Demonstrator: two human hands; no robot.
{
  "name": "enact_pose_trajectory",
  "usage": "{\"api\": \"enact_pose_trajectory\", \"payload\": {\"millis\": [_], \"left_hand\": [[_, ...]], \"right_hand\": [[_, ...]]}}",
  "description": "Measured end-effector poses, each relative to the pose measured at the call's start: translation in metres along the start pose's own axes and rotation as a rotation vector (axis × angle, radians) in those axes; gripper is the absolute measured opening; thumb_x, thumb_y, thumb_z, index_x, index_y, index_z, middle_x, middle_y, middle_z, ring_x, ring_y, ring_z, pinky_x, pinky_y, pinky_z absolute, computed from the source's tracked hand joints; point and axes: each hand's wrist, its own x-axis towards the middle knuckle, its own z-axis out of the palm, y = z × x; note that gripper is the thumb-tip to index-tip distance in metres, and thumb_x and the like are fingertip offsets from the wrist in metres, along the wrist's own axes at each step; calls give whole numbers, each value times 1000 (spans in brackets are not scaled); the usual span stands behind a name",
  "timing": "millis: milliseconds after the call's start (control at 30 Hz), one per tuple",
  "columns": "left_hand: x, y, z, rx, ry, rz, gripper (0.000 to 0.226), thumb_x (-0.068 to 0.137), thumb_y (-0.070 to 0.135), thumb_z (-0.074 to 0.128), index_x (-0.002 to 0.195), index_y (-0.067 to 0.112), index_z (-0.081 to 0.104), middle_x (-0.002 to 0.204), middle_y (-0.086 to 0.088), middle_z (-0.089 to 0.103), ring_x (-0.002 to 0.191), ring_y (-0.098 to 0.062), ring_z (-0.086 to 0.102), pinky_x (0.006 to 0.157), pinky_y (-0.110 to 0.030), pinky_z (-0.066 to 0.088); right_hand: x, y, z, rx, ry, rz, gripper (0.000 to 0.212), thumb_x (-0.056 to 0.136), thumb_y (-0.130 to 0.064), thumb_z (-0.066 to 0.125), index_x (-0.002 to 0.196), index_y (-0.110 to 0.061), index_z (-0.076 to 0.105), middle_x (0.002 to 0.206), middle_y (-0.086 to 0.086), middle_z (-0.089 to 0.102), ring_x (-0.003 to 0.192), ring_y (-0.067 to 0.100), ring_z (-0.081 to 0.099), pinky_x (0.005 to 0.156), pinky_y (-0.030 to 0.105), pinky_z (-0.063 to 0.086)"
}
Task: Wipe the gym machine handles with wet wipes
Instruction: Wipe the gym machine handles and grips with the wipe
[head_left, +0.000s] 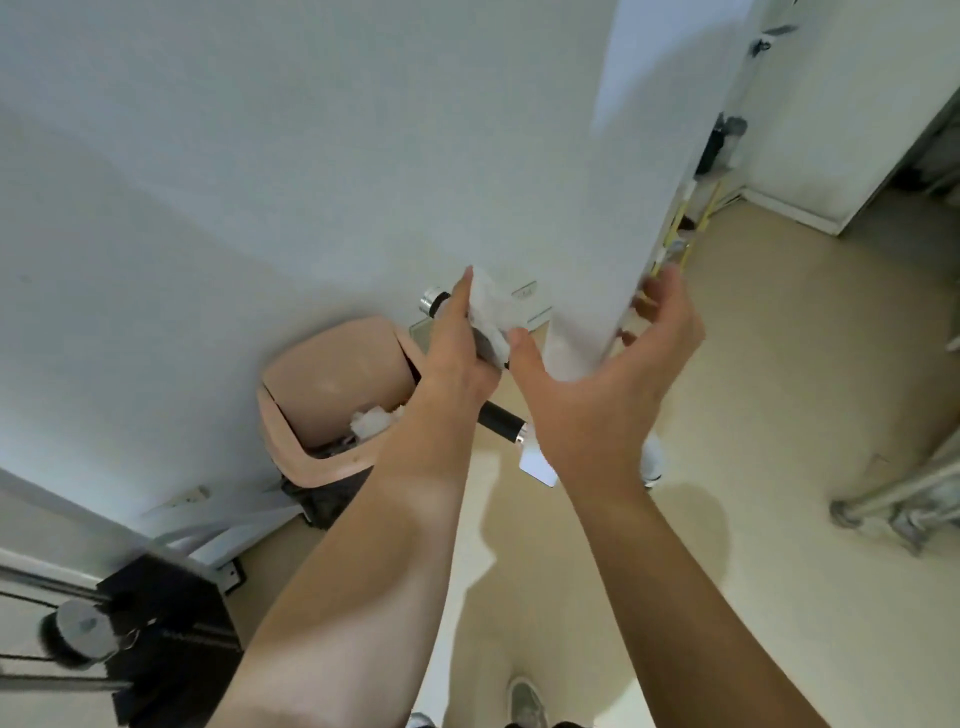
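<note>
Your left hand (457, 353) covers the middle of the black handle (501, 418) — only its two ends show: a chrome cap up by the wall (260, 156), and a black stretch with a metal collar below your wrist. A white wet wipe (488, 312) is bunched between the fingers of that hand and the bar, so the hand is closed around wipe and handle together. What the handle hangs from cannot be made out.

Your right hand (597, 389) sits just to the right of the handle, fingers spread and slack, gripping nothing; its fingertips pass behind a white column edge (587, 312) and are partly hidden. A small pale card or plate (537, 467) shows below the handle, half covered by that wrist (cannot tell what it is).

Floor (779, 389) is cream and smooth, walls pale grey-white. Left of the handle and lower, a pink swing-lid bin (322, 395) stands against the wall, lid tipped open, dark liner inside, with crumpled white wipes (371, 421) on top of the contents. Far below-left of the handle, a black weight stack (161, 623) with a pulley, cut off by the frame edge. One grey shoe (524, 704) at the bottom.
</note>
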Motion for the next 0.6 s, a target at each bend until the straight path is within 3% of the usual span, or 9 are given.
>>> {"api": "enact_pose_trajectory", "payload": {"millis": [67, 133, 167, 233, 333, 367, 467, 600], "left_hand": [[-5, -12, 5, 34, 17, -2, 60, 90, 41, 72, 138, 7, 60, 106, -12, 74, 94, -28, 74, 77, -38, 61], [-11, -17, 8, 51, 40, -37, 42, 91, 37, 73, 120, 7, 66, 90, -9, 78, 81, -22, 76, 75, -34, 61], [-11, -17, 9, 40, 18, -50, 42, 90, 38, 74, 119, 10, 66, 96, -8, 79, 84, -22, 77, 79, -34, 61], [-15, -8, 9, 38, 6, -85, 68, 78, 52, 79, 131, 13, 63, 119, -11, 76, 99, -25, 76, 91, -38, 59], [-10, 17, 3, -29, 12, 5, 53, 89, 62, 60, 107, 12, 68, 88, -9, 77, 71, -24, 78, 75, -35, 59], [-9, 24, 1, -64, 18, 29, 55, 92, 64, 53, 105, 13, 68, 87, -9, 75, 73, -25, 77, 80, -38, 57], [-4, 33, -6, -196, 74, 86, 75, 87, 75, 50, 130, 14, 64, 117, -12, 67, 103, -30, 68, 98, -44, 52], [-3, 15, 8, -225, 146, 131, 76, 80, 79, 58, 128, 19, 62, 119, -9, 69, 108, -27, 67, 99, -43, 51]], "right_hand": [[18, -4, 7, 20, -53, 109, 100, 64, -42, 86, 145, -15, 34, 135, -6, 47, 124, 11, 51, 98, 30, 49], [28, -2, 12, 26, 3, 150, 87, 65, -43, 84, 137, -21, 40, 124, -14, 55, 113, 7, 58, 91, 26, 50], [30, -1, 12, 37, 40, 154, 80, 64, -41, 83, 132, -23, 44, 117, -13, 59, 107, 9, 61, 88, 29, 52], [31, 3, 11, 61, 52, 147, 70, 61, -37, 82, 120, -27, 46, 108, -12, 62, 98, 11, 63, 83, 30, 54], [32, 7, 12, 79, 4, 133, 68, 59, -29, 82, 112, -34, 41, 102, -16, 59, 92, 8, 63, 77, 20, 51], [32, 6, 13, 78, -6, 128, 68, 59, -28, 83, 112, -33, 41, 101, -16, 59, 91, 7, 62, 76, 19, 50], [32, 6, 19, 94, -2, 123, 69, 59, -27, 84, 116, -23, 47, 103, -12, 62, 90, 10, 63, 74, 21, 51], [31, 6, 23, 120, 33, 127, 67, 58, -26, 79, 115, -25, 44, 104, -6, 62, 88, 11, 62, 73, 21, 49]]}}
